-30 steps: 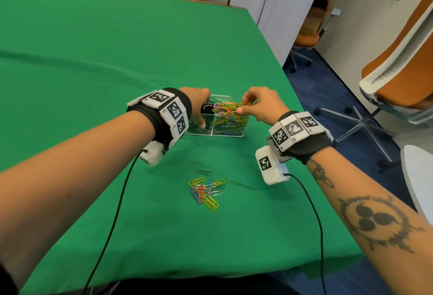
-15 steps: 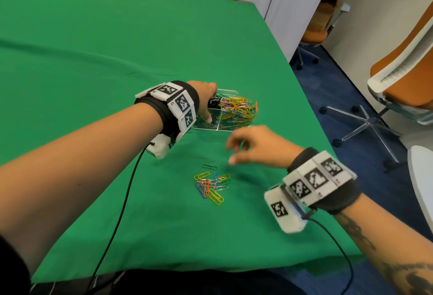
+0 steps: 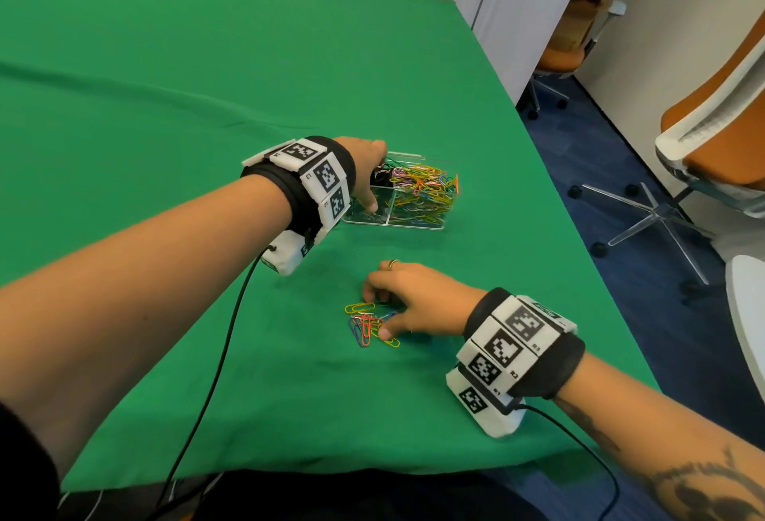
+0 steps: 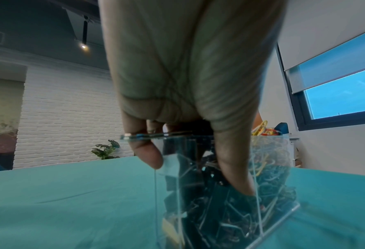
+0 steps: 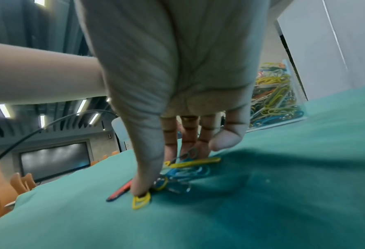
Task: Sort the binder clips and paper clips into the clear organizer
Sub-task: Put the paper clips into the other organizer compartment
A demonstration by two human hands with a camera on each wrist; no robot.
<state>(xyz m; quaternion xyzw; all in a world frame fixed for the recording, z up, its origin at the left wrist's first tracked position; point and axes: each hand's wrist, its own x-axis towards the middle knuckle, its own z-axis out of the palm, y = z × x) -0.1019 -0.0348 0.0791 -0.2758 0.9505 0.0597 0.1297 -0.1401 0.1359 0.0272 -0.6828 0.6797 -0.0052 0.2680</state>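
Left hand (image 3: 364, 172) clamps the clear organizer (image 3: 418, 225), its grip curled over the rim, likely bracing it so it won't skid. Inside, binder clips (image 4: 198, 193) sit at nine o'clock, sorted paper clips (image 3: 426, 185) at three. On the desk (image 3: 207, 106), at six o'clock from the organizer, right hand (image 3: 418, 301) has its grip curled round the loose paper clips (image 3: 366, 324), thumb pinning one, gathering the heap for one scoop, I'd say.

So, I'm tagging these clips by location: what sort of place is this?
Probably an office meeting room: a large table under green cloth, orange swivel chairs beside it, and a dark wall screen.
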